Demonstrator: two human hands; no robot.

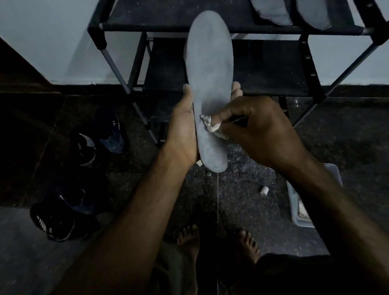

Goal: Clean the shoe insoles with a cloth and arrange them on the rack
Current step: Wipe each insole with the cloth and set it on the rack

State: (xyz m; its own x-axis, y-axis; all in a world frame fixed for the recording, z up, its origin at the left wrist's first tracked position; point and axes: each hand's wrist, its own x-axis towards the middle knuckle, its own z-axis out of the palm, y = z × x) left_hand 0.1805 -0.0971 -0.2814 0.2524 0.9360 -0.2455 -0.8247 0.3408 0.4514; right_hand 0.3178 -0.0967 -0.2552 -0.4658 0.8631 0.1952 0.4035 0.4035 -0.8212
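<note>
Dark sneakers (83,149) lie on the speckled floor at your far left, a second pair (57,216) nearer you, in dim light. Your left hand (184,130) cradles a grey insole (210,80) from beneath, thumb along its left edge and fingertips showing past its right edge, so the insole stands nearly upright, toe end up, in front of the black shoe rack (163,27). Your right hand (256,127) pinches a small wad of white cloth (210,124) in curled fingers and presses it to the lower half of the insole, near the heel. Two more grey insoles (294,7) lie side by side on the rack's top shelf, up at the right. Below your right forearm, a pale plastic tray (299,212) sits on the floor, with a small white roll (264,190) just left of it. Your bare feet (247,244) show at the bottom.
</note>
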